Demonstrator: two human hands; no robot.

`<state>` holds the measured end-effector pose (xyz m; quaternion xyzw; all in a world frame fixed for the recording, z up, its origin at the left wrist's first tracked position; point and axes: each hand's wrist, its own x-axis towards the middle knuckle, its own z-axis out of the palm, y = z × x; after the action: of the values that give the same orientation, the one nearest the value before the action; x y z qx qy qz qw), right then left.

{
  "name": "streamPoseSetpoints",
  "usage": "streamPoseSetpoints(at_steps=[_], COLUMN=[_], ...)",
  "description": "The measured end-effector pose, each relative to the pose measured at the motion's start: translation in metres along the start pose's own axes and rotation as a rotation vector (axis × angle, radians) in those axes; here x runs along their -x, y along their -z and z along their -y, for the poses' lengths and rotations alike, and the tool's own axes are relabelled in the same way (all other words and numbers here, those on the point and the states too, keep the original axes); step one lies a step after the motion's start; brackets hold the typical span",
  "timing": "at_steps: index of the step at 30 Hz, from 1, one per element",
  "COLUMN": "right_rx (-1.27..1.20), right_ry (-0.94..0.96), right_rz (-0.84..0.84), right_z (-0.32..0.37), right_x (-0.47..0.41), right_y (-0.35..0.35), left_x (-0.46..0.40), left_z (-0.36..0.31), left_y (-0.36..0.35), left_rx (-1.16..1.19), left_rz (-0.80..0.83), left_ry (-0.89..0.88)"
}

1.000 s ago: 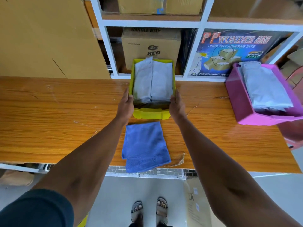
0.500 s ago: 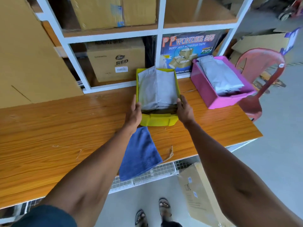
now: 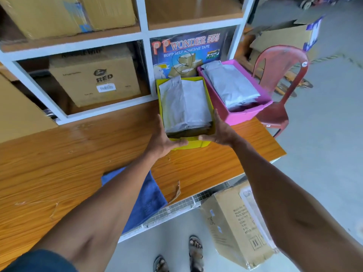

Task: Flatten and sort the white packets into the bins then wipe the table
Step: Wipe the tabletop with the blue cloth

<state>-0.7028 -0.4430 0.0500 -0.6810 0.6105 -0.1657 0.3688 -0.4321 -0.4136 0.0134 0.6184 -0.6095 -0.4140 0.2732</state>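
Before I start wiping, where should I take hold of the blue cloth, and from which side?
Probably pinch the blue cloth at its near end, which overhangs the table edge, coming from the front. The left forearm covers its far part, and that hanging flap lets fingers go under it.

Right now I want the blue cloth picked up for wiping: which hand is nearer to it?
Left. The left hand grips the yellow bin just beyond the blue cloth; the right hand is farther right.
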Motion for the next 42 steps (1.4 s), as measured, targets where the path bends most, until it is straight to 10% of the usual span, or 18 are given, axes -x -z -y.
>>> streamPoseSetpoints(at_steps=[20, 42], right_rx=[0.681, 0.434], right_ry=[0.182, 0.037], right_rz=[-0.420, -0.523], right_z=[-0.040, -0.061], right_x=[-0.027, -0.020], right_y=[0.026, 0.007], left_x=[-0.034, -0.027], left_z=[-0.056, -0.065], left_y=[-0.037, -0.056], left_rx=[-0.229, -0.438], left_rz=[-0.168, -0.213], left_ry=[0.075, -0.026])
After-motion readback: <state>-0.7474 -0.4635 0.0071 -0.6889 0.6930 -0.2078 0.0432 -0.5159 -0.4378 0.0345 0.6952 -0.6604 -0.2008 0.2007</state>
